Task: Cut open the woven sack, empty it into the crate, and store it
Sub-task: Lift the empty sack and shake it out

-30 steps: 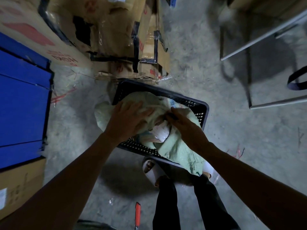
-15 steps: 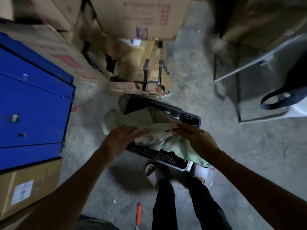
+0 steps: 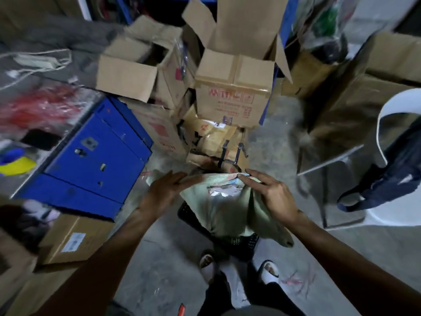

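Note:
A pale green woven sack (image 3: 224,213) hangs limp in front of me, lifted above a black perforated crate (image 3: 245,244) that it mostly hides. My left hand (image 3: 163,191) lies flat against the sack's upper left edge with its fingers stretched out. My right hand (image 3: 272,195) pinches the sack's top right edge, where a patch of printed label shows. The sack's lower corner droops over the crate's right side. What lies in the crate is hidden.
Stacked cardboard boxes (image 3: 232,94) stand just behind the crate. A blue metal cabinet (image 3: 95,165) is on the left, with a box (image 3: 73,238) in front of it. On the right, a white chair (image 3: 387,115) holds a dark bag (image 3: 391,179). An orange-handled tool (image 3: 181,310) lies on the floor near my feet.
The sack has been raised off the crate and now hangs from my hands. My view has tilted up, so more boxes and the chair show.

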